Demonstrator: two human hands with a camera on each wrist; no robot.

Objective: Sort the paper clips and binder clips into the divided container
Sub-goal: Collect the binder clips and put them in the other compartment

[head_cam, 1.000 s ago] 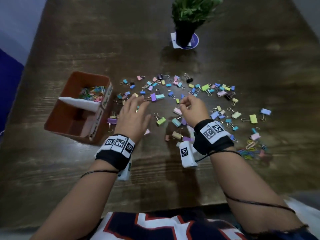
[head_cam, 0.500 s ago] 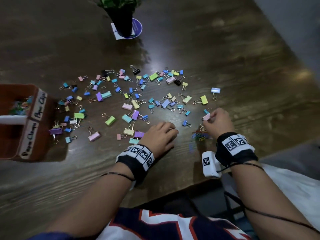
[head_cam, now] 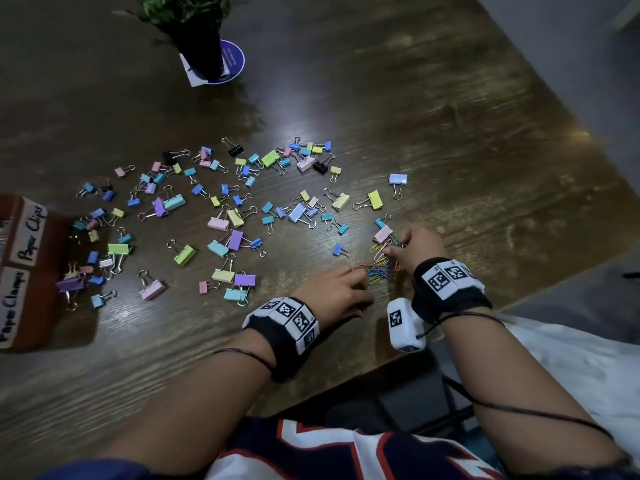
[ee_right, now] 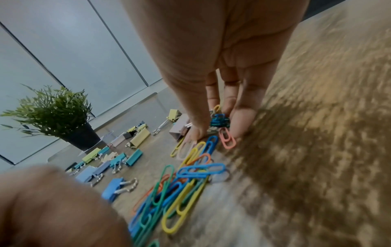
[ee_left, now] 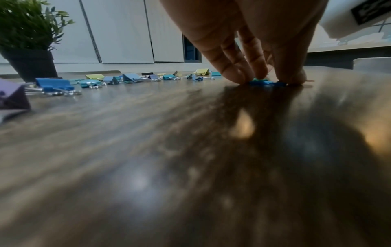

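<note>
A pile of coloured paper clips [head_cam: 379,268] lies near the table's front edge. My left hand [head_cam: 358,273] reaches into its left side; in the left wrist view, the left hand [ee_left: 268,81] pinches blue paper clips [ee_left: 264,83] against the table between fingers and thumb. My right hand [head_cam: 393,249] works the pile's far side; in the right wrist view, the right hand [ee_right: 217,127] holds a small teal bunch of paper clips [ee_right: 220,120]. Loose paper clips [ee_right: 186,175] lie in front of it. Several pastel binder clips [head_cam: 235,216] are scattered across the table's middle. The brown divided container [head_cam: 45,282], labelled "Paper Clips" and "Paper Clamps", sits at the far left.
A potted plant [head_cam: 197,32] stands on a round blue mat at the back of the dark wooden table [head_cam: 450,116]. The table's front edge [head_cam: 346,379] runs diagonally just behind my wrists. A pink binder clip [head_cam: 382,233] lies right beside the paper clip pile.
Both hands have moved right, from among the binder clips to the paper clip pile near the front edge. The head view has swung right, leaving the container at the left edge.
</note>
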